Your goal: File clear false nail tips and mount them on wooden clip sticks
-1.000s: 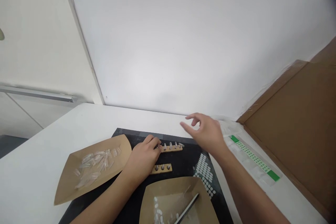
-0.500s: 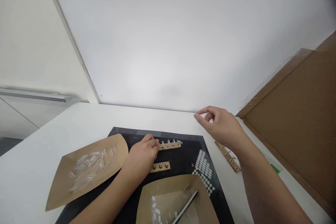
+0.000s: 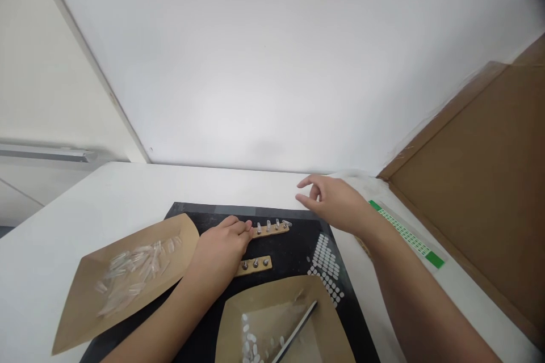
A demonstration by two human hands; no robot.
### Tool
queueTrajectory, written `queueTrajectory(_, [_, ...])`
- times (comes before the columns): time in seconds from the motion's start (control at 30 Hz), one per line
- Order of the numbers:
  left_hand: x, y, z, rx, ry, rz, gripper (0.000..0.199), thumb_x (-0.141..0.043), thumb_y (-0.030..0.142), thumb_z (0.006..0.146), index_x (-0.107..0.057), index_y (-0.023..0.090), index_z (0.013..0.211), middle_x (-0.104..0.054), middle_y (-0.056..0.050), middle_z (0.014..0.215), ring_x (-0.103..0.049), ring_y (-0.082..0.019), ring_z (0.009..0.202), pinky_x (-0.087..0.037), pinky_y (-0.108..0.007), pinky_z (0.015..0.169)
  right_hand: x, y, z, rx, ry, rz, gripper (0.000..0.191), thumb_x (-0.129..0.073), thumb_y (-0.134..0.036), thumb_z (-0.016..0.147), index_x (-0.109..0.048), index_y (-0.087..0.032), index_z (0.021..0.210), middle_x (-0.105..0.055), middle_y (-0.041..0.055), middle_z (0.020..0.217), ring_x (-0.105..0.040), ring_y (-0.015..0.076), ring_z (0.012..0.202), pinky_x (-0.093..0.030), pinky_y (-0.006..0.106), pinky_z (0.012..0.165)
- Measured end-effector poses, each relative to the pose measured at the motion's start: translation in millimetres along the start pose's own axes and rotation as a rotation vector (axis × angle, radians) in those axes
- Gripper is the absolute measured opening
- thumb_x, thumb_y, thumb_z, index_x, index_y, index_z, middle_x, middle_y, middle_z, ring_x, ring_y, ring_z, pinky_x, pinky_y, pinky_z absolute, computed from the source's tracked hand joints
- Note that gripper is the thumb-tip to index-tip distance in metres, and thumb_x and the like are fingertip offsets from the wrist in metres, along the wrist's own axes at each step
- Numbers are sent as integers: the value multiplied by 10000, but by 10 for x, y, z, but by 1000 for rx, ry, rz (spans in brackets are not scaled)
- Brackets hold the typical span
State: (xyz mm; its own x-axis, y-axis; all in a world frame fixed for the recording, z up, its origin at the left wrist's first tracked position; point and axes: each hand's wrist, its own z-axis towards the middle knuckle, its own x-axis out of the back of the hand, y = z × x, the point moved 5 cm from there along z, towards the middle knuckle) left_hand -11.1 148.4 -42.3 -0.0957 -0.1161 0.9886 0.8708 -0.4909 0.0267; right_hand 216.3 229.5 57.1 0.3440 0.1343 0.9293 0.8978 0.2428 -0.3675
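My left hand (image 3: pixel 225 247) has its curled fingers on the left end of a narrow wooden strip (image 3: pixel 272 230). Small clear plastic pieces stand on metal studs along this strip, and one leans over at its right end. A second wooden strip (image 3: pixel 254 265) with bare metal studs lies nearer, partly behind the same hand. My right hand (image 3: pixel 330 201) is raised beyond the black mat (image 3: pixel 293 249), thumb and forefinger apart, nothing visible between them. Below and left of it, white oval stickers or pads (image 3: pixel 326 261) lie in rows on the mat.
A brown paper tray (image 3: pixel 76 295) at left holds many clear plastic pieces. Another paper tray (image 3: pixel 230 309) in front contains white ovals and dark-edged tweezers or a stick (image 3: pixel 294 332). Right of my forearm lies a green-and-white printed strip (image 3: pixel 404 232), beside a cardboard panel (image 3: pixel 477 181).
My right hand has shifted left, and its thumb and forefinger have spread apart. More of the green-and-white strip shows. The left hand keeps its place on the wooden strip; the view has shifted slightly.
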Motion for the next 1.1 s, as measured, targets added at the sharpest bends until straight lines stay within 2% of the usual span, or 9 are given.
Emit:
queueTrajectory(0.1, [-22, -28, -31, -10, 25, -11, 324, -580, 96, 1049, -755, 191, 1305, -804, -93, 1222, -689, -284, 1077, -607, -392, 914, -149, -72, -1, 175, -117, 11, 391, -778, -388, 919, -731, -281, 1292, -769, 40, 1112, -706, 241, 999, -500, 313, 784])
queueTrajectory(0.17, [-30, -45, -57, -14, 51, -22, 345, -605, 101, 1040, -740, 210, 1339, -792, -80, 1291, -689, -277, 1074, -612, -384, 908, -244, -123, -17, 314, -193, 38, 409, -787, -357, 917, -724, -275, 1313, -743, 56, 1212, -689, 247, 1085, -514, 326, 884])
queueTrajectory(0.23, [-32, -56, -81, -23, 81, -34, 350, -613, 117, 1046, -733, 232, 1354, -779, -66, 1342, -688, -269, 1080, -617, -381, 911, -308, -137, -16, 377, -215, 43, 391, -758, -323, 936, -715, -261, 1320, -726, 72, 1251, -679, 255, 1115, -516, 347, 927])
queueTrajectory(0.33, [-29, -57, -108, -38, 117, -53, 319, -610, 142, 1059, -748, 245, 1328, -774, -47, 1369, -687, -260, 1096, -623, -378, 914, -347, -103, 21, 337, -204, 11, 412, -777, -320, 915, -711, -238, 1313, -732, 89, 1228, -674, 285, 1108, -512, 374, 913])
queueTrajectory(0.47, [-11, -57, -135, 9, 166, -65, 259, -597, 162, 1070, -776, 213, 1250, -779, -54, 1363, -692, -269, 1068, -632, -394, 880, -323, -47, 39, 280, -234, 7, 572, -856, -401, 849, -660, -250, 1364, -737, 81, 1213, -675, 296, 1097, -508, 358, 868])
queueTrajectory(0.7, [40, -36, -146, 65, 224, -93, 203, -604, 217, 1081, -804, 214, 1117, -801, -53, 1312, -725, -264, 1036, -632, -384, 832, -323, 182, -8, 118, -324, -37, 485, -889, -372, 764, -624, -253, 1152, -727, 16, 953, -657, 225, 789, -432, 294, 588])
queueTrajectory(0.87, [63, -43, -140, 101, 264, -112, 234, -559, 252, 1105, -786, 212, 1146, -825, -59, 1238, -748, -253, 1043, -631, -361, 837, -366, 247, -61, 52, -384, -74, 461, -908, -366, 718, -656, -252, 1087, -724, 12, 919, -655, 214, 735, -412, 292, 549])
queueTrajectory(0.97, [72, -50, -143, 122, 276, -120, 245, -544, 247, 1106, -763, 191, 1200, -826, -81, 1211, -743, -261, 1068, -632, -367, 848, -399, 275, -90, 11, -406, -116, 407, -934, -353, 660, -670, -241, 948, -724, 15, 879, -668, 224, 723, -402, 295, 546])
queueTrajectory(1.1, [76, -62, -145, 141, 274, -129, 202, -574, 240, 1086, -759, 182, 1145, -825, -89, 1174, -725, -272, 1077, -633, -365, 824, -485, 314, -114, -22, -440, -166, 399, -963, -364, 580, -671, -240, 820, -720, 6, 805, -673, 237, 701, -397, 296, 542])
